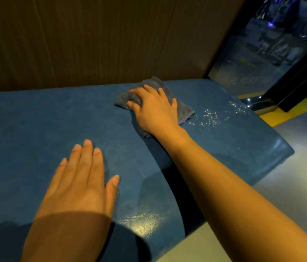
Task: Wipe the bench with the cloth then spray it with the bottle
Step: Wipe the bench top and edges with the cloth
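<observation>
the cloth [182, 108] is a dark grey rag, bunched and folded, lying flat on the blue padded table [35, 129] near its far edge, just below the wooden wall panel [92, 44]. the right hand [154, 108] is pressed flat on top of it, fingers spread and slightly curled over the cloth's far-left fold, palm bearing down; only the cloth's corners poke out around the hand. its long axis seems to run from the wall panel side diagonally toward the near right.

just beside the cloth, on its right, is a scatter of pale crumbs [210, 118], with a second smaller patch [238, 107] beyond that toward the table's rounded end. so the dirt still to be wiped lies to the right of the cloth, away from the left hand, and the next sweep probably needs to go that way (the right arm is the one reaching there, and already on the cloth).

the left hand [84, 178] rests open and flat on the table, fingers together, holding nothing, well apart from the cloth on its near left, likely just bracing.

no bottle is visible, so the spraying step looks not yet begun.
</observation>
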Demonstrator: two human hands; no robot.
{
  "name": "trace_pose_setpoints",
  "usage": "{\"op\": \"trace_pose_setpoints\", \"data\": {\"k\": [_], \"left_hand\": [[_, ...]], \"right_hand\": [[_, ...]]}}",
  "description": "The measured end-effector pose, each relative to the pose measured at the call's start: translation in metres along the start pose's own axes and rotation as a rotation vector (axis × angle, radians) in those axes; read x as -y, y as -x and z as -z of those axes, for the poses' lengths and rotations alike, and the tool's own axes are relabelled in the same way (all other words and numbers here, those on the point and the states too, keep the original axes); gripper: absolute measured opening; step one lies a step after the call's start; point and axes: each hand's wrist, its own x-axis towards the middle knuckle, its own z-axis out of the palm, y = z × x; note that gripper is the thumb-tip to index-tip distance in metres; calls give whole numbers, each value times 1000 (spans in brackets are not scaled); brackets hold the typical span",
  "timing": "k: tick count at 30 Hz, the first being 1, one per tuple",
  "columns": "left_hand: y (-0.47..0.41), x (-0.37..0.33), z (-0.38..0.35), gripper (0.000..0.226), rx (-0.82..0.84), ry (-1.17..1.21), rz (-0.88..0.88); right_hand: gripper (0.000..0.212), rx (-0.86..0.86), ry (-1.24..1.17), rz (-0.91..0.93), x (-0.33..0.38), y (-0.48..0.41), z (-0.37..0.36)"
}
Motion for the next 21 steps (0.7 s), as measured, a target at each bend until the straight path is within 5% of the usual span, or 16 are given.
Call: {"op": "trace_pose_setpoints", "data": {"k": [11, 21], "left_hand": [[1, 2, -1, 78, -35, 97, -7], [0, -5, -3, 82, -24, -44, 17]], "right_hand": [[40, -85, 2, -187, -63, -18, 25], [36, -114, 39, -287, -28, 32, 10]]}}
